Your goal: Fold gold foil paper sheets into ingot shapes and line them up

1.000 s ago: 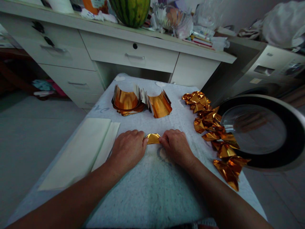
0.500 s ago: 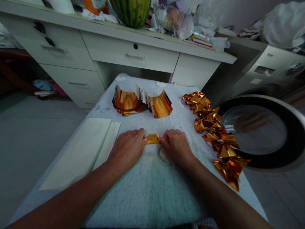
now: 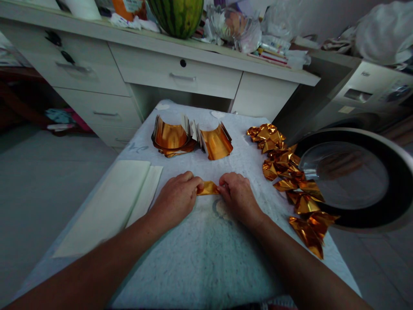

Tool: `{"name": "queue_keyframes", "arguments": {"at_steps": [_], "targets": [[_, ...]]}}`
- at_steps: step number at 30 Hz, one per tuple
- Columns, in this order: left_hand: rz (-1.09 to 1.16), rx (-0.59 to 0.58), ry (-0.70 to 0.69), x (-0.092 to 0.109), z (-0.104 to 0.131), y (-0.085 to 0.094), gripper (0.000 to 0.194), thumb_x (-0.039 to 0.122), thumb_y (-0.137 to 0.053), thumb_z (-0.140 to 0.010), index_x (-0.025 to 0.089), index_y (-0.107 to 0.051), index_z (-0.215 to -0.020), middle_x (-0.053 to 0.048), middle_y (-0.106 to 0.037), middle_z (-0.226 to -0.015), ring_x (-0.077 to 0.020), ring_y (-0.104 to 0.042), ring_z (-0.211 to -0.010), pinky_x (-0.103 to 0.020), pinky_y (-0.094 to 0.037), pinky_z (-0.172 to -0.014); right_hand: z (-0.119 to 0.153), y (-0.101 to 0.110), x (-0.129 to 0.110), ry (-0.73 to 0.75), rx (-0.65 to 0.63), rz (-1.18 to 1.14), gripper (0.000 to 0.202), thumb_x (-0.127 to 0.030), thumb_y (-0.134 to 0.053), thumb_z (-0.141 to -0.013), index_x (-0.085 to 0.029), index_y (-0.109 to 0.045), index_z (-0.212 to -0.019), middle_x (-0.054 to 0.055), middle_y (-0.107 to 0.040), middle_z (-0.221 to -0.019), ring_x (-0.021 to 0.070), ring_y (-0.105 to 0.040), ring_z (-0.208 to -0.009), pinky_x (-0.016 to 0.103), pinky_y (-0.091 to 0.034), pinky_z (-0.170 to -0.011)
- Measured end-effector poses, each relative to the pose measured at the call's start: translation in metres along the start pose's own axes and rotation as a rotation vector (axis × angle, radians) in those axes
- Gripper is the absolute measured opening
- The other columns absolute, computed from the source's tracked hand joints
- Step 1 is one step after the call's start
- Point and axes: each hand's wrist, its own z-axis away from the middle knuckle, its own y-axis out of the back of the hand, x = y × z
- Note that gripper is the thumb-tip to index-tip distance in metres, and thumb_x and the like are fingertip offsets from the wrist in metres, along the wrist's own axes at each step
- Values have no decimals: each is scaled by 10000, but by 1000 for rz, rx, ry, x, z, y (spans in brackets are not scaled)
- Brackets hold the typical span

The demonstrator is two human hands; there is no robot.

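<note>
A small folded piece of gold foil paper [image 3: 208, 188] lies on the cloth-covered table between my hands. My left hand [image 3: 180, 193] is closed on its left end, thumb and fingers pinching it. At the right end my right hand [image 3: 237, 193] pinches it too, fingers curled. Beyond my hands stand two curved stacks of gold foil sheets, one at left [image 3: 171, 135] and one at right [image 3: 215, 142]. Down the table's right side runs a row of folded gold foil shapes [image 3: 301, 200], several in all, overlapping one another.
Pale folded sheets [image 3: 106, 206] lie at the table's left. An open washing machine door [image 3: 396, 189] reaches up to the right edge, beside the foil shapes. Behind the table is a white desk with drawers [image 3: 180, 79], carrying a watermelon [image 3: 177, 17] and a glass bowl [image 3: 230, 23].
My left thumb and fingers have shifted on the foil's left end, and the fingers are more raised and bent. The foil's upper left corner now slants. My right hand has barely moved.
</note>
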Motion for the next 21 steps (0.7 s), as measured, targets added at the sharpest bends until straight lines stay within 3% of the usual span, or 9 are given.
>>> {"name": "queue_keyframes", "arguments": {"at_steps": [4, 6, 10, 14, 21], "targets": [[-6, 10, -1, 1, 0, 1, 132, 185, -484, -898, 206, -614, -897, -27, -579, -870, -192, -575, -837, -325, -449, -779, 0, -2, 1, 185, -33, -40, 215, -113, -475, -944, -216, -663, -937, 32, -615, -939, 187, -508, -895, 302, -332, -804], [-6, 1, 5, 2, -1, 2, 108, 225, -511, -905, 208, -617, -905, -28, -589, -875, -196, -578, -848, -328, -450, -784, 1, -1, -1, 207, -49, -42, 233, -95, -457, -935, -208, -661, -941, 32, -614, -934, 186, -503, -893, 305, -333, -811], [-34, -15, 26, 5, -2, 3, 89, 211, -520, -902, 204, -608, -886, -33, -603, -885, -204, -580, -865, -330, -444, -781, 2, 1, -12, 159, -41, -5, 95, -191, -529, -904, -188, -624, -906, 42, -599, -934, 204, -496, -893, 322, -335, -793], [-40, -35, 27, 4, -3, 1, 83, 216, -521, -904, 201, -601, -884, -37, -605, -895, -213, -573, -872, -336, -433, -773, 2, -3, -22, 93, -16, 74, 159, -346, -546, -922, -198, -592, -888, 53, -593, -963, 223, -486, -885, 347, -323, -771], [-82, -52, 84, -4, 4, 4, 231, 178, -507, -874, 291, -637, -1029, -33, -590, -1003, -251, -510, -962, -398, -373, -823, 0, -9, -22, 61, 0, 113, 172, -375, -572, -915, -205, -572, -889, 61, -594, -991, 234, -485, -908, 359, -315, -783]]}}
